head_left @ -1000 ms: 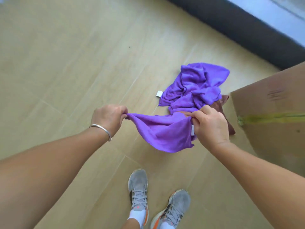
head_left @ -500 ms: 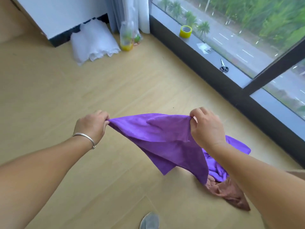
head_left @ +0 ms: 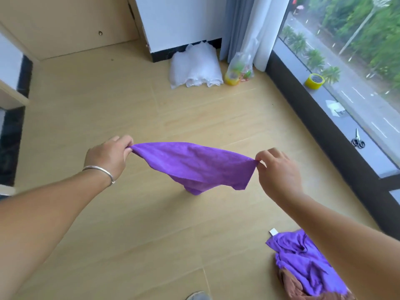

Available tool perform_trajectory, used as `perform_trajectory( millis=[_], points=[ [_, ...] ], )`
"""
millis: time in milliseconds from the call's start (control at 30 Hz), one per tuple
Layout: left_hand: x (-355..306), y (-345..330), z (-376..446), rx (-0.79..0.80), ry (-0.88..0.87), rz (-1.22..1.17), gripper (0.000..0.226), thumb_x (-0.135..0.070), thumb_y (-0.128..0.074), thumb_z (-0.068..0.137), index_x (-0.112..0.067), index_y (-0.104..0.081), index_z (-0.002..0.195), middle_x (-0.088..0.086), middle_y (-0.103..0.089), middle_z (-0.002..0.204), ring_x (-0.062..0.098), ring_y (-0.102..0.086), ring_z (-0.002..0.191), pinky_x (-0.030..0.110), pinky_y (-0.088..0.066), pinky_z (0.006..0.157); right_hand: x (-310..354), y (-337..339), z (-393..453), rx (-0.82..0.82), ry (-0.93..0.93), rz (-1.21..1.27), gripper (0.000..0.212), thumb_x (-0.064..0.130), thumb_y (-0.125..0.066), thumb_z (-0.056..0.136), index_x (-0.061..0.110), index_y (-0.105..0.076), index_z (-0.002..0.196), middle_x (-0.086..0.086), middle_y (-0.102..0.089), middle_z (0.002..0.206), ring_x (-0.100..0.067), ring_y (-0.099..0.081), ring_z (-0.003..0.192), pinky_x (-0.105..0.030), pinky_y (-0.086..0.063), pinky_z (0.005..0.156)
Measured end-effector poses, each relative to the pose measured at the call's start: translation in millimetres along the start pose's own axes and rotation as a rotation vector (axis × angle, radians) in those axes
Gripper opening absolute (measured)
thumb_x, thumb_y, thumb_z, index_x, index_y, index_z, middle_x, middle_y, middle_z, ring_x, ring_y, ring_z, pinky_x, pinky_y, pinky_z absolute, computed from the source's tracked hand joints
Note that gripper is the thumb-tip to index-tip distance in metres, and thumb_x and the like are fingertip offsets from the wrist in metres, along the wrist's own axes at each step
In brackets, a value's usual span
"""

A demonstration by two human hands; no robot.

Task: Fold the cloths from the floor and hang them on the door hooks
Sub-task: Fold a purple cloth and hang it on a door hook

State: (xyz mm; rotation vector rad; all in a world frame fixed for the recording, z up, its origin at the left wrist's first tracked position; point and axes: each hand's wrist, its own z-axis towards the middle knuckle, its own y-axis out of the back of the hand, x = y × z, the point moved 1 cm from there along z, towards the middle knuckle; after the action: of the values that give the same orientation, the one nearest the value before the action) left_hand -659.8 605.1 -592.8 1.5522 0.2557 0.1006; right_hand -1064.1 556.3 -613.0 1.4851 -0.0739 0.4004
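No writing, brand or number can be read anywhere: the small white tag on the crumpled purple cloth at the lower right of the frame looks blank, though perhaps too small to tell.

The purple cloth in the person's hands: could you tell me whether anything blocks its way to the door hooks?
Cannot tell: no door or hooks are in view. The purple cloth hangs free between the left hand and right hand, above bare floor.
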Motion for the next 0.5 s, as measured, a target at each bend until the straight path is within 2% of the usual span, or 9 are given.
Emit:
perform_trajectory(
  millis=[133,267,400,500],
  points=[
    [8.4,-17.0,-60.6,0.071,0.033,-0.026,0.01,-0.024,-0.052,0.094,-0.029,-0.053,0.086,-0.007,-0.051,0.079,0.023,-0.051,0.066,0.029,-0.031,0.054,-16.3,-24.9,-34.9,0.119,0.033,-0.019,0.012,0.015,-0.059,0.09,0.018,-0.068,0.096,-0.005,-0.061,0.099,-0.031,-0.056,0.091,-0.036,-0.04,0.07],
    [3.3,-61.8,-141.7,0.233,0.063,-0.082,0.013,-0.025,-0.06,0.091,-0.034,-0.056,0.083,-0.01,-0.05,0.079,0.016,-0.052,0.066,0.027,-0.031,0.054,-51.8,-59.4,-87.2,0.278,0.057,-0.047,0.016,0.018,-0.056,0.092,0.022,-0.069,0.102,-0.003,-0.061,0.105,-0.029,-0.054,0.098,-0.037,-0.042,0.076],
    [-13.3,-136.0,-226.0,0.448,0.094,-0.108,0.017,-0.026,-0.061,0.091,-0.038,-0.056,0.081,-0.012,-0.052,0.084,0.013,-0.055,0.072,0.027,-0.038,0.059,-102.3,-109.8,-159.2,0.415,0.083,-0.078,0.017,0.02,-0.058,0.092,0.024,-0.07,0.104,-0.004,-0.06,0.109,-0.03,-0.054,0.102,-0.039,-0.043,0.08],
    [-24.3,-207.7,-295.5,0.558,0.127,-0.13,0.017,-0.023,-0.062,0.09,-0.036,-0.058,0.08,-0.012,-0.052,0.084,0.014,-0.054,0.074,0.028,-0.036,0.061,-143.6,-158.8,-223.1,0.479,0.092,-0.07,0.017,0.017,-0.061,0.089,0.022,-0.071,0.102,-0.006,-0.061,0.107,-0.032,-0.053,0.101,-0.039,-0.044,0.077]
  ],
)
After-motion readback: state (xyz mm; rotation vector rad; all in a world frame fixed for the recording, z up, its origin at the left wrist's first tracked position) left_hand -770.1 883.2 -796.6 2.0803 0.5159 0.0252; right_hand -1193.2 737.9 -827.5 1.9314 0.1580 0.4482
